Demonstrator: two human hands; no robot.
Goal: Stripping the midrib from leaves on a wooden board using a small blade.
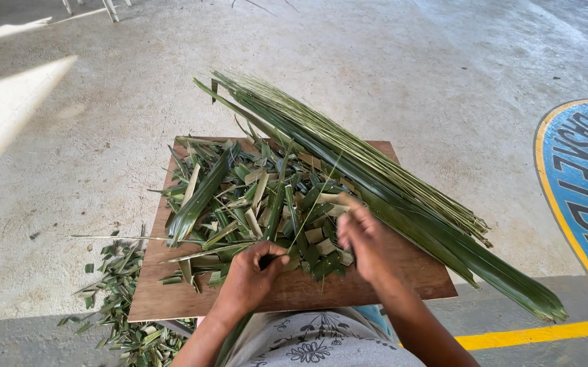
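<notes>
My left hand [252, 272] is closed around a small dark tool at the near edge of a brown wooden board [294, 292]. My right hand [364, 239] pinches a thin pale green leaf strip [313, 207] that runs up and away over the heap. A heap of cut green palm leaf pieces [239, 197] covers the board between and beyond both hands. A long bundle of whole palm leaves and thin midribs [375, 183] lies diagonally across the board's right side, just beyond my right hand.
Leaf scraps [120, 299] litter the concrete floor [90, 136] left of the board. A blue and yellow painted marking [583, 183] and a yellow line [539, 334] lie at right. Furniture legs [109, 8] stand at the top left. My patterned grey garment [314, 340] fills the bottom.
</notes>
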